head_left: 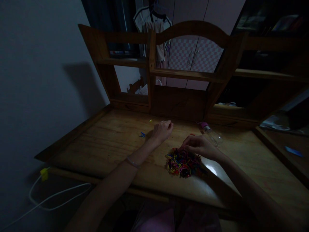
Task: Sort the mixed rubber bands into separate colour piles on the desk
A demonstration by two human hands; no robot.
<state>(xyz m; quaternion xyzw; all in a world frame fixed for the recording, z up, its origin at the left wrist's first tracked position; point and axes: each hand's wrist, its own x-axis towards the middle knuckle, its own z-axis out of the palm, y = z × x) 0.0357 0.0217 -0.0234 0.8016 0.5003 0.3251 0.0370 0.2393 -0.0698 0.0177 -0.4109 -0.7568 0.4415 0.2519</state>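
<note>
Brown wood makes the desk (pixel 108 137), and on it lies a dense, tangled pile (pixel 175 166) of small coloured pieces, like thin loops or bands; the light is too weak for telling exactly which. The pile is near the front edge, below the right hand (pixel 187 145). This hand is bent down with the thumb and fingers drawn close together, and the tips reach the upper side of the pile. Whether they have already gripped one piece, I cannot tell.

The left hand (pixel 163 130) is above the desk, farther forward and to the left of the pile. Its fingers are curled inward, almost as a loose fist — what is inside, if anything, is hidden from this view.

About the progress, I judge that it is an early stage. To the left of the left hand, a few blue pieces (pixel 142 135) lie together in a little group, and one yellow piece (pixel 150 120) lies alone beyond them. These seem to be separated already, by colour perhaps. By far the larger part is mixed in the pile: yellow, pink, red, blue and others, so most of the separating appears to be left.

Beyond the right hand, a clear bottle (pixel 216 137) with a pink top (pixel 204 124) lies on its side.
</note>
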